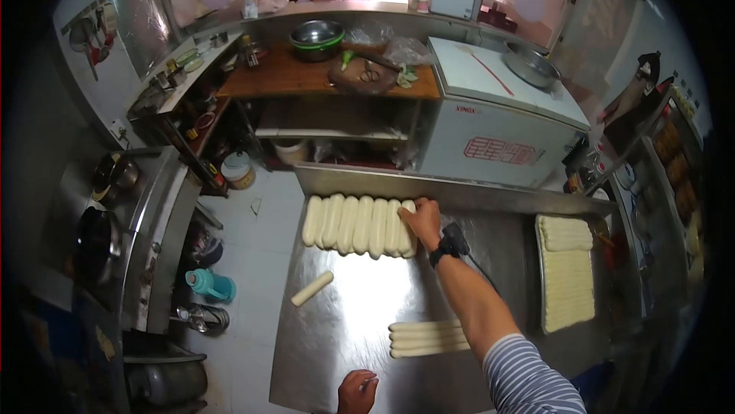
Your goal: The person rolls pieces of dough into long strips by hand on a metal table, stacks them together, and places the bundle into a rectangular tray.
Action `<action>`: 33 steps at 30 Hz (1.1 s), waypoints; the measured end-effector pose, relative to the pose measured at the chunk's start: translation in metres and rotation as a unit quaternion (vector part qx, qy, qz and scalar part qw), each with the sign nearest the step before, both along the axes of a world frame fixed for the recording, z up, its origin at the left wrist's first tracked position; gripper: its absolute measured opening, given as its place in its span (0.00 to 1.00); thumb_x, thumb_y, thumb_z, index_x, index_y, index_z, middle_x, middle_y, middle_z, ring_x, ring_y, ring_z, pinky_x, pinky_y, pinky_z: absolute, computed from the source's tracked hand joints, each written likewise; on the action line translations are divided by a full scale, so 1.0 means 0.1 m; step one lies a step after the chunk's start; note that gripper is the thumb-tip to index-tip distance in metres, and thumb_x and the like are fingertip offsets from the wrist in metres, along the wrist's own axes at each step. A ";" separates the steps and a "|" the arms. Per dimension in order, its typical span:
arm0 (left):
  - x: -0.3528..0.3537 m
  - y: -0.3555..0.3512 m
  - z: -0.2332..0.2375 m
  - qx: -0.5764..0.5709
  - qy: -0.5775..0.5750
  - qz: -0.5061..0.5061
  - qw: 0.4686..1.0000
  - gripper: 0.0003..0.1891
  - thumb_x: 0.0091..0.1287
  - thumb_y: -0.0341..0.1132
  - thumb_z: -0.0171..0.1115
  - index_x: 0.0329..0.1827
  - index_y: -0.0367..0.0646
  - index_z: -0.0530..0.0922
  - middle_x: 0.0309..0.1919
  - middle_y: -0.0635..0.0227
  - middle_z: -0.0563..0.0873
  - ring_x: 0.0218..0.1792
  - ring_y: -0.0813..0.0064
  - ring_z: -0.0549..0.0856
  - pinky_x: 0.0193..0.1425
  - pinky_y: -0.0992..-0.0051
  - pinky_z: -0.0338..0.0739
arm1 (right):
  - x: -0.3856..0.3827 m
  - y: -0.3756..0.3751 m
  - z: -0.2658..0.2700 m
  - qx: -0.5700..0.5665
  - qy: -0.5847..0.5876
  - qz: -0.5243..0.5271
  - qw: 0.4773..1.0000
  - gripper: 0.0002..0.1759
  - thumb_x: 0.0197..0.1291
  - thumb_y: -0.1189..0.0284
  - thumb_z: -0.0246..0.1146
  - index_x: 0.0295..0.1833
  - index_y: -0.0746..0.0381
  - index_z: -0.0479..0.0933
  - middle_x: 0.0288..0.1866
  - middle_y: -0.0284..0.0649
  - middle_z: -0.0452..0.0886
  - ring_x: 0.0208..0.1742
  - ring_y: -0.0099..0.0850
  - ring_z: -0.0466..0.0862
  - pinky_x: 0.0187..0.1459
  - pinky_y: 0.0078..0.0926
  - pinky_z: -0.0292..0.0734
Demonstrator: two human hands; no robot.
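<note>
A row of several thick, pale dough rolls (353,224) lies side by side on the steel table (321,360). At the row's right end, my right hand (423,221) has its fingers and thumb closed round the upper end of the last roll. My left hand (357,392) is at the near edge, partly cut off by the frame; its fingers are loosely curled, slightly apart, with nothing visible in them. One short dough stick (312,289) lies alone below the row. Several thinner dough strips (429,339) lie nearer me, their right ends hidden behind my right forearm.
A metal tray (542,291) of dough strips stands on the right. A raised steel lip (459,196) closes the table's far side. Beyond are a wooden counter (276,77) and a white chest freezer (498,135). A teal thermos (210,285) stands on the left floor.
</note>
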State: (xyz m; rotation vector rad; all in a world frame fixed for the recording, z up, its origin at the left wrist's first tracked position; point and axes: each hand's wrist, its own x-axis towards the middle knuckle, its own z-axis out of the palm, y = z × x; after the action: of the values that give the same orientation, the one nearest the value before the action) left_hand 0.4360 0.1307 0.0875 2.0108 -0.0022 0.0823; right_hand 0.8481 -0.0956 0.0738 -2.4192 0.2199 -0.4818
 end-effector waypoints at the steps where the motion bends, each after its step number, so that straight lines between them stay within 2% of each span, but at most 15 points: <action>1: 0.02 0.03 0.00 0.000 -0.006 0.001 1.000 0.05 0.68 0.24 0.70 0.45 0.35 0.86 0.43 0.53 0.89 0.43 0.54 0.89 0.49 0.64 0.84 | -0.08 0.05 0.06 -0.003 -0.019 0.000 1.000 0.23 0.50 0.62 0.80 0.45 0.67 0.85 0.40 0.52 0.85 0.47 0.50 0.86 0.52 0.45 0.81; 6: 0.38 -0.01 -0.07 -0.003 -0.068 0.000 0.998 0.12 0.69 0.24 0.66 0.54 0.35 0.85 0.49 0.50 0.88 0.49 0.50 0.87 0.56 0.59 0.82 | -0.11 0.10 0.12 0.005 0.025 0.046 0.999 0.21 0.49 0.67 0.78 0.44 0.65 0.79 0.39 0.50 0.80 0.45 0.49 0.84 0.49 0.45 0.80; 8: 0.60 -0.07 -0.07 0.025 -0.075 -0.003 0.997 0.16 0.68 0.26 0.70 0.58 0.34 0.83 0.56 0.47 0.85 0.56 0.48 0.85 0.62 0.57 0.80 | -0.34 0.16 0.18 0.082 -0.097 0.088 0.988 0.25 0.49 0.69 0.76 0.53 0.65 0.79 0.41 0.49 0.80 0.42 0.48 0.82 0.48 0.44 0.79; 10: 0.78 -0.21 0.06 0.049 -0.086 -0.004 0.995 0.22 0.66 0.28 0.73 0.63 0.34 0.81 0.62 0.44 0.83 0.63 0.46 0.83 0.68 0.56 0.79 | -0.91 0.23 0.65 0.135 -0.038 0.148 0.979 0.29 0.51 0.71 0.75 0.61 0.63 0.78 0.39 0.49 0.79 0.41 0.47 0.81 0.46 0.43 0.78; 13: 0.93 -0.41 0.28 0.073 -0.105 0.015 0.992 0.39 0.69 0.31 0.69 0.80 0.27 0.61 0.79 0.31 0.61 0.77 0.33 0.65 0.81 0.42 0.61 | -1.85 0.15 0.81 0.070 -0.069 0.271 0.958 0.26 0.58 0.71 0.74 0.63 0.62 0.80 0.42 0.47 0.80 0.44 0.44 0.82 0.47 0.39 0.80; 16: 0.82 -0.60 0.27 0.185 -0.174 -0.020 0.967 0.37 0.69 0.31 0.68 0.79 0.27 0.63 0.78 0.32 0.63 0.77 0.32 0.65 0.80 0.42 0.62 | -2.80 -0.11 0.97 0.149 0.040 0.312 0.938 0.21 0.61 0.67 0.77 0.58 0.61 0.84 0.45 0.45 0.80 0.44 0.41 0.82 0.46 0.37 0.80; 18: 0.55 -0.64 0.10 0.029 -0.067 -0.128 0.989 0.38 0.69 0.39 0.67 0.78 0.27 0.67 0.73 0.27 0.71 0.77 0.25 0.67 0.80 0.38 0.61 | -3.35 -0.34 1.01 0.243 0.053 0.290 0.924 0.20 0.64 0.65 0.78 0.58 0.60 0.84 0.45 0.42 0.80 0.44 0.40 0.82 0.45 0.37 0.79; 20: 0.26 -0.68 0.08 0.122 0.002 -0.222 0.967 0.37 0.66 0.35 0.66 0.77 0.24 0.67 0.68 0.27 0.75 0.71 0.25 0.73 0.78 0.35 0.62 | -3.86 -0.71 0.98 0.216 0.099 0.260 0.936 0.19 0.66 0.63 0.77 0.56 0.61 0.84 0.46 0.41 0.80 0.46 0.38 0.84 0.45 0.35 0.81; 22: -0.14 -0.90 0.29 0.248 -0.156 -0.213 0.932 0.24 0.68 0.25 0.61 0.68 0.32 0.79 0.58 0.46 0.84 0.57 0.46 0.82 0.64 0.53 0.76 | -4.37 -1.09 0.87 0.188 0.125 0.238 0.945 0.19 0.65 0.63 0.77 0.57 0.60 0.85 0.46 0.41 0.82 0.47 0.41 0.84 0.47 0.37 0.81; 23: -0.28 -0.95 0.17 0.233 -0.138 -0.287 0.919 0.33 0.65 0.27 0.59 0.76 0.30 0.70 0.62 0.44 0.81 0.60 0.45 0.78 0.66 0.49 0.71 | -4.61 -1.25 0.81 0.158 0.155 0.221 0.950 0.19 0.64 0.64 0.78 0.57 0.58 0.85 0.47 0.41 0.83 0.48 0.44 0.84 0.49 0.39 0.81; 26: -0.74 -1.25 -0.07 0.328 -0.162 -0.350 0.862 0.34 0.65 0.28 0.59 0.78 0.29 0.70 0.74 0.40 0.75 0.77 0.39 0.70 0.80 0.36 0.59 | -5.16 -1.62 0.47 0.036 0.090 0.237 0.967 0.21 0.62 0.61 0.78 0.57 0.59 0.85 0.47 0.41 0.83 0.50 0.43 0.84 0.52 0.42 0.80; 27: -0.85 -1.34 -0.20 0.340 -0.111 -0.377 0.854 0.35 0.65 0.29 0.59 0.78 0.28 0.69 0.80 0.39 0.68 0.84 0.39 0.60 0.84 0.31 0.48 | -5.32 -1.69 0.28 -0.031 0.102 0.240 0.965 0.22 0.63 0.57 0.76 0.56 0.59 0.86 0.50 0.41 0.84 0.54 0.44 0.84 0.57 0.46 0.78; 31: -0.92 -1.52 0.10 0.300 0.099 -0.349 0.882 0.37 0.69 0.36 0.61 0.78 0.22 0.66 0.81 0.31 0.62 0.84 0.32 0.55 0.86 0.34 0.46 | -5.67 -1.56 -0.09 -0.081 0.088 0.195 0.974 0.27 0.62 0.54 0.76 0.59 0.60 0.84 0.57 0.45 0.83 0.60 0.48 0.82 0.60 0.50 0.77; 32: -1.12 -1.49 -0.38 0.299 -0.097 -0.268 0.911 0.40 0.71 0.43 0.62 0.78 0.20 0.64 0.81 0.26 0.59 0.85 0.30 0.52 0.87 0.37 0.44 | -5.81 -1.41 -0.20 -0.006 0.137 0.214 0.967 0.35 0.63 0.49 0.72 0.68 0.60 0.77 0.68 0.47 0.75 0.70 0.51 0.72 0.69 0.53 0.67; 33: -1.23 -1.54 -0.44 0.250 -0.095 -0.268 0.926 0.42 0.72 0.46 0.62 0.79 0.20 0.64 0.81 0.25 0.58 0.85 0.31 0.51 0.88 0.38 0.43 | -5.83 -1.30 -0.30 0.064 0.180 0.232 0.954 0.44 0.63 0.44 0.69 0.77 0.60 0.70 0.78 0.48 0.67 0.80 0.54 0.62 0.78 0.56 0.57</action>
State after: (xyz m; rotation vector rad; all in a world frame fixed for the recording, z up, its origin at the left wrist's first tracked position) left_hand 0.3127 -0.0236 0.0436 2.4269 -0.7626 -0.0838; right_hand 0.2649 -0.2253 0.0439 -2.3112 -0.1607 0.1807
